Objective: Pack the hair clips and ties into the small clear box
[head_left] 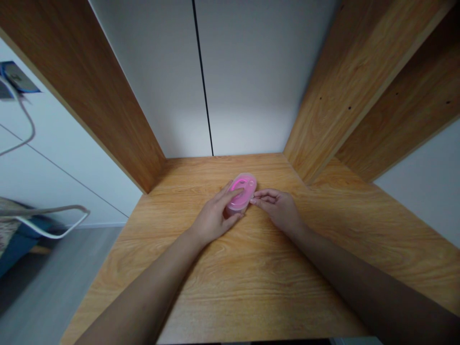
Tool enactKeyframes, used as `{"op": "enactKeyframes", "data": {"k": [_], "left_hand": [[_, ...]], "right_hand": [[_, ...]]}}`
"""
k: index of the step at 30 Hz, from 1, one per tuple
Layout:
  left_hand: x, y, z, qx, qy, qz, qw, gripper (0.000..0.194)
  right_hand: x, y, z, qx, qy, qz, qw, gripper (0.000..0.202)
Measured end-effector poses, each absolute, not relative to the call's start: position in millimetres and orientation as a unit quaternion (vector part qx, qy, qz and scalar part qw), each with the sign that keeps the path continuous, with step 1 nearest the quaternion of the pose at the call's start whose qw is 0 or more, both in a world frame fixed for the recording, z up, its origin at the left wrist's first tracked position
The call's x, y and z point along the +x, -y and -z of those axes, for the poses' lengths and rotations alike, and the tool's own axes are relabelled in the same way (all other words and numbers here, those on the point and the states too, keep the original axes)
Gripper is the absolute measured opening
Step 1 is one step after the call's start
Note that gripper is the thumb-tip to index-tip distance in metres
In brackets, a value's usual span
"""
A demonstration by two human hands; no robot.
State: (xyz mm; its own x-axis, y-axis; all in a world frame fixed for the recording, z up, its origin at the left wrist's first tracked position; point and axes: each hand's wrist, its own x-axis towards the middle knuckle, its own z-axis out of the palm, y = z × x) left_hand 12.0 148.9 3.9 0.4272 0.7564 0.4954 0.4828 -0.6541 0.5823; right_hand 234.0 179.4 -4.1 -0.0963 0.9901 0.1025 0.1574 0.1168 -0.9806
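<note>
A small oval container (247, 195) with a pink top and clear plastic sides rests on the wooden desk (251, 278), a little tilted in view. My left hand (217, 213) grips it from the left, a finger lying across the pink top and the thumb along the near side. On the other side, my right hand (276, 206) has its thumb and fingertips pinched together at the container's right edge. What sits between those fingertips is too small to make out.
Wooden uprights stand at the left (118, 91) and right (345, 96) of the desk. A white panel (247, 96) with a dark vertical gap closes the back. White cables (53, 235) hang at the left, over the grey floor (86, 254).
</note>
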Motion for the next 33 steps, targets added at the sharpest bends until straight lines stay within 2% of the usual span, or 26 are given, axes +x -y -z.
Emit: {"op": "enactKeyframes", "data": {"k": [17,25,33], "left_hand": [[12.7,-145.4,-10.8,0.821,-0.362,-0.390,0.208,0.063],[14.1,-145.3,-11.3,0.823,-0.356,-0.394,0.200,0.064],[10.7,-147.4,-6.9,0.827,-0.348,-0.394,0.199,0.070]], "right_hand": [[242.8,-182.3,-6.6,-0.427,0.611,-0.544,0.385,0.037],[237.1,-173.6,-11.2,-0.423,0.472,-0.666,0.393,0.039],[236.8,-174.9,-11.1,-0.449,0.445,-0.661,0.405,0.043]]}}
